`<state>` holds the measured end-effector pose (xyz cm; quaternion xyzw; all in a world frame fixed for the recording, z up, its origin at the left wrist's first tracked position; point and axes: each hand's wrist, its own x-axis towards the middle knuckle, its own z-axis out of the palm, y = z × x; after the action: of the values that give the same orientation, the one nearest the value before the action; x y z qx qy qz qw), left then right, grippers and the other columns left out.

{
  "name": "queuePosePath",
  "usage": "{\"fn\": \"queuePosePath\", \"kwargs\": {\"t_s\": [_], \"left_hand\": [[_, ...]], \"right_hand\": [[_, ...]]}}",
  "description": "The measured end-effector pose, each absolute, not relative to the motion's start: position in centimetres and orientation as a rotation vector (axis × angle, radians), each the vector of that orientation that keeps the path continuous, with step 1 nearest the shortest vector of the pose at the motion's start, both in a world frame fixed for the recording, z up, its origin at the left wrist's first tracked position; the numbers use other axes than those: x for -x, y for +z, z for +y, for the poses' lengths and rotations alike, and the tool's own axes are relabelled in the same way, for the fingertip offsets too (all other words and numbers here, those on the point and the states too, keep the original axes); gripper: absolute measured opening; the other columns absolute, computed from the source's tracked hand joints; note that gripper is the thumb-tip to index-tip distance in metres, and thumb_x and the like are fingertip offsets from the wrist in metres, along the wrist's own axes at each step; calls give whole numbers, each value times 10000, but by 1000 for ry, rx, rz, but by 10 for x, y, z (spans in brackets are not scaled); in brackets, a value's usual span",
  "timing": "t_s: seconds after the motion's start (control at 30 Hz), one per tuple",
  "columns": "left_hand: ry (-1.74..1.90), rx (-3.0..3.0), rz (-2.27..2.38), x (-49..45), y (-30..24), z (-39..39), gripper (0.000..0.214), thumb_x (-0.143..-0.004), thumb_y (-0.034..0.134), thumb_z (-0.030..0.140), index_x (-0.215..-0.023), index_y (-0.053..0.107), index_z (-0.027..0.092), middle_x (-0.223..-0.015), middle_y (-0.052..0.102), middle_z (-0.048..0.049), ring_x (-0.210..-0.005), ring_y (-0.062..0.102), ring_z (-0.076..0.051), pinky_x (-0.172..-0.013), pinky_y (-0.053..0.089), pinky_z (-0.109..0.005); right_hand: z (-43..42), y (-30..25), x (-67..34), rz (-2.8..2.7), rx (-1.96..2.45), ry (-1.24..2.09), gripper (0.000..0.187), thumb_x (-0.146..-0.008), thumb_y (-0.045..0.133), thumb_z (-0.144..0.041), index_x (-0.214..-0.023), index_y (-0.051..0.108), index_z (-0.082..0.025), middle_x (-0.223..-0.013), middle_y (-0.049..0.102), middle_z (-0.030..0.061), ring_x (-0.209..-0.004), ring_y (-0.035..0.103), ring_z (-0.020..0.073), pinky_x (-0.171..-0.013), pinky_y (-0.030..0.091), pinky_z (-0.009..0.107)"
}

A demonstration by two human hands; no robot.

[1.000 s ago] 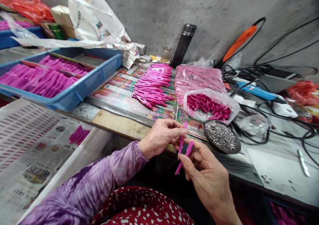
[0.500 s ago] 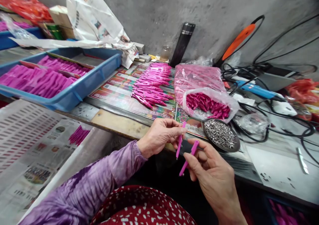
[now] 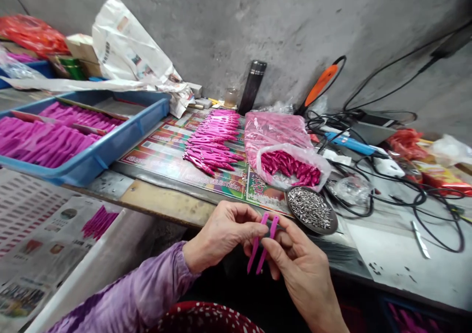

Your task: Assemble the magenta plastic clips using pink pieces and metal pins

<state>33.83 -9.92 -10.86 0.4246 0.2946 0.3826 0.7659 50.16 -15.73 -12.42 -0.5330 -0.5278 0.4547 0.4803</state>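
My left hand (image 3: 224, 232) pinches a slim pink plastic piece (image 3: 252, 258) between thumb and fingers. My right hand (image 3: 302, 262) is closed on a similar pink plastic piece (image 3: 273, 227), held side by side with the first. Both pieces slant down toward the lower left, in front of the bench edge. Whether they touch behind the fingers I cannot tell. Just beyond my right hand sits a dark round dish (image 3: 335, 227) heaped with small metal pins (image 3: 309, 208). An open plastic bag (image 3: 324, 168) of darker pink pieces (image 3: 287, 167) lies behind that.
Joined pink pieces (image 3: 214, 141) lie in a row on a printed sheet (image 3: 147, 151). At left stands a blue tray (image 3: 121, 149) of pink parts. A black cylinder (image 3: 252, 87) leans by the wall. Black cables (image 3: 409, 203) and a blue-handled tool (image 3: 346, 141) clutter the right.
My hands have come together, bringing the two pink pieces close alongside each other. The camera view has shifted a little, so the bench appears lower and further left.
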Motion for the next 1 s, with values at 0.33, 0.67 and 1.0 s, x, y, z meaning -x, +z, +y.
{"fn": "queuePosePath", "kwargs": {"t_s": [0.33,0.67,1.0], "left_hand": [[832,-934,656,-340,-109,-107,324,-710,838,367,-764,686,86,-602,619,-8,-460,535,-65,-471,453,-169],[861,-912,672,-341,-108,-112,334,-698,848,377,-764,697,86,-632,633,-17,-482,540,-70,-494,447,-179],[879,-882,658,-342,-107,-113,364,-676,873,402,-743,690,94,-620,622,-4,-479,522,-62,-498,425,-178]], "right_hand": [[-161,-116,-495,-1305,1310,1141,598,-891,707,-534,-1327,558,-154,-680,701,37,-446,499,109,-394,404,181],[-165,-121,-495,-1335,1300,1139,562,-925,674,-498,-1353,553,-154,-729,711,48,-496,543,121,-407,424,179],[-165,-120,-494,-1333,1308,1147,555,-912,685,-496,-1360,604,-179,-723,695,36,-482,516,119,-393,423,189]]}}
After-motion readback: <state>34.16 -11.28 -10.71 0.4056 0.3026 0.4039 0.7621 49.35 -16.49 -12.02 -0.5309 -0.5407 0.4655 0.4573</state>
